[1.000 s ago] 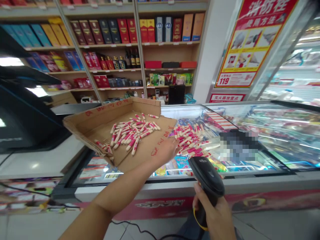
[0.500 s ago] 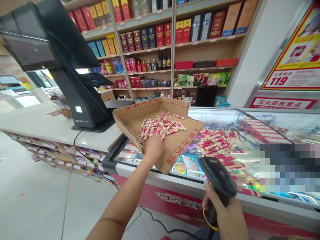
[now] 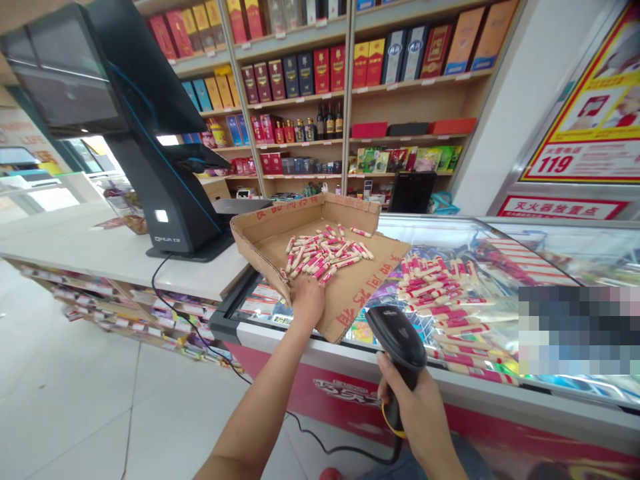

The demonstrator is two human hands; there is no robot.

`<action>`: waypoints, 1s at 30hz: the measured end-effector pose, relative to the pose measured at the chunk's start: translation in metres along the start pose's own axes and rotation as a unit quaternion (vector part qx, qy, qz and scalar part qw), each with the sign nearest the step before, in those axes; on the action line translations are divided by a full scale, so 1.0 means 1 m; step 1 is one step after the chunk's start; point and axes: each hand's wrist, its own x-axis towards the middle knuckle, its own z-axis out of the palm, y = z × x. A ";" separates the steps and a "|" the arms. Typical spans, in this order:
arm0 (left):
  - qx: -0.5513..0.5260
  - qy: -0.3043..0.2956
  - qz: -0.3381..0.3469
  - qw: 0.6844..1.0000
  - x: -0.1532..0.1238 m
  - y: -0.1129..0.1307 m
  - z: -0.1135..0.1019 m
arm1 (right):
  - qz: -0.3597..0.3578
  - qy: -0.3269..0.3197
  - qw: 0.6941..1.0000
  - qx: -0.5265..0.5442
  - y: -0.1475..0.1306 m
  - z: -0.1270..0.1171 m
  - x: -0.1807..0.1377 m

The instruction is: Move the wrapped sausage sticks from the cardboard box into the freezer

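My right hand (image 3: 419,407) grips a black barcode scanner (image 3: 397,337) by its handle, head tilted up to the left, over the front edge of the freezer. My left hand (image 3: 309,301) reaches into the near left corner of an open cardboard box (image 3: 367,290). Its fingers are curled and their tips hidden, so I cannot make out what they hold. Just beyond them lies a heap of sausages (image 3: 325,250) in cream wrappers with red bands. More such sausages (image 3: 433,280) lie on the glass right of the box, some in a row toward the front.
The box rests on a glass-topped freezer (image 3: 350,353). To the left, a black checkout terminal (image 3: 185,220) stands on a white counter (image 3: 200,273). The scanner's cable (image 3: 345,450) hangs low in front. Shelves of boxed goods (image 3: 295,73) rise behind. A blurred-out patch (image 3: 575,330) covers the right.
My right hand has moved left with the scanner, nearer the box. My left hand has stayed in the box's near corner, with its fingers curled closer to the left wall.
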 end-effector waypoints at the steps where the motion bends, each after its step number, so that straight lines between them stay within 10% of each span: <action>1: -0.012 0.009 -0.012 1.000 0.000 -0.001 0.001 | 0.001 0.003 1.000 0.005 0.000 0.000 -0.001; 8: -0.313 0.072 0.001 0.947 0.004 0.001 -0.004 | -0.005 0.017 1.000 0.002 0.002 -0.007 -0.003; 13: -0.627 -0.088 -0.023 0.773 0.020 0.030 -0.017 | -0.017 0.052 0.998 0.000 -0.004 -0.020 -0.002; 19: -0.751 -0.337 -0.053 0.566 0.039 0.088 -0.038 | -0.034 0.098 0.995 0.012 -0.014 -0.042 0.004; 30: -0.656 -0.445 0.098 0.601 0.032 0.138 0.002 | -0.061 0.169 0.984 0.022 -0.017 -0.070 0.018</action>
